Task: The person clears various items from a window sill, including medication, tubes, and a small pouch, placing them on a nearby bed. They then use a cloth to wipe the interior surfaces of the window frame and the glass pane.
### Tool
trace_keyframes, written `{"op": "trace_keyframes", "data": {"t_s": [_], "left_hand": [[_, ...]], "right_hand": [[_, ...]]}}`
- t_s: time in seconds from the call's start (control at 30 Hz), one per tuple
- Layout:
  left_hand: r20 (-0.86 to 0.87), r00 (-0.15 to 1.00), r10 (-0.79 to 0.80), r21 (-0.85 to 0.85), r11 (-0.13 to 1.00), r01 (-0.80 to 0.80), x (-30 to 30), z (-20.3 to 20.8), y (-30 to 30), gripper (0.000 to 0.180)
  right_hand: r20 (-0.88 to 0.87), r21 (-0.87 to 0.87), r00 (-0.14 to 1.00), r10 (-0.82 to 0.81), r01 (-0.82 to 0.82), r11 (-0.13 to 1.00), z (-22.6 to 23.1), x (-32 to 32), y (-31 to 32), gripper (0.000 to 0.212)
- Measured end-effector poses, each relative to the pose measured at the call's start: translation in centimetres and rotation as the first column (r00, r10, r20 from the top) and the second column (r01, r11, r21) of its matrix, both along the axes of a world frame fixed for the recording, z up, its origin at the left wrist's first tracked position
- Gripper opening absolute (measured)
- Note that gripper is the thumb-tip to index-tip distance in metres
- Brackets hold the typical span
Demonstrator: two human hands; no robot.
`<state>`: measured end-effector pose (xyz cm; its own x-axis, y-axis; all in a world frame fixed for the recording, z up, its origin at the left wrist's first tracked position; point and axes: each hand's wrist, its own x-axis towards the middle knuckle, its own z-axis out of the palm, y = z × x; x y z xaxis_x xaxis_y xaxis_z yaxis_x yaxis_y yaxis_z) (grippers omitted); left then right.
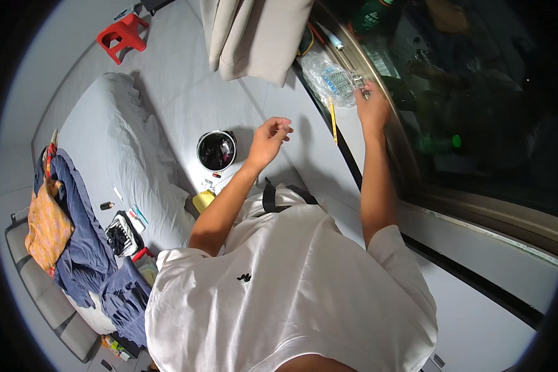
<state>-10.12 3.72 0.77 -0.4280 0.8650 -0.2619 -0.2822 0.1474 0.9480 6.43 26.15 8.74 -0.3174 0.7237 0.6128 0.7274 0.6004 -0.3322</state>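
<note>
windowsill [349,127] at upper right is bearing a clear plastic bag [330,79]; beside it, the right hand [372,106] is pinching a small silvery object [358,81]. the left hand [271,137], lower left of both, is hovering empty, loosely curled.

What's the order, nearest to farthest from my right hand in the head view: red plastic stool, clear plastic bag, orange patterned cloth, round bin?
1. Clear plastic bag, just left of your right hand.
2. Round bin, farther left, on the floor.
3. Red plastic stool, upper left.
4. Orange patterned cloth, far left.
</note>
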Motion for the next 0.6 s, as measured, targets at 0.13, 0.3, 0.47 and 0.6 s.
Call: {"op": "trace_keyframes", "data": {"t_s": [0.13,0.3,0.47,0.6], "left_hand": [[-0.015,0.998,-0.064,0.1,0.993,0.065,1.3,3.0,1.4,0.022],[-0.031,0.996,-0.084,0.166,0.982,0.088,1.6,4.4,2.7,0.022],[-0.091,0.994,-0.062,0.183,0.98,0.077,1.6,4.3,4.2,0.023],[-0.266,0.954,0.135,0.125,0.987,-0.105,1.6,3.3,6.8,0.036]], "right_hand": [[0.147,-0.17,0.989,0.004,0.021,0.985,0.5,-0.4,0.8,0.023],[-0.459,-0.522,0.883,-0.094,-0.182,0.833,0.3,0.5,0.3,0.026],[-0.58,-0.645,0.786,-0.214,-0.282,0.711,0.8,1.4,-1.2,0.028],[-0.674,-0.609,0.683,-0.283,-0.297,0.735,0.1,1.9,-2.0,0.023]]}}
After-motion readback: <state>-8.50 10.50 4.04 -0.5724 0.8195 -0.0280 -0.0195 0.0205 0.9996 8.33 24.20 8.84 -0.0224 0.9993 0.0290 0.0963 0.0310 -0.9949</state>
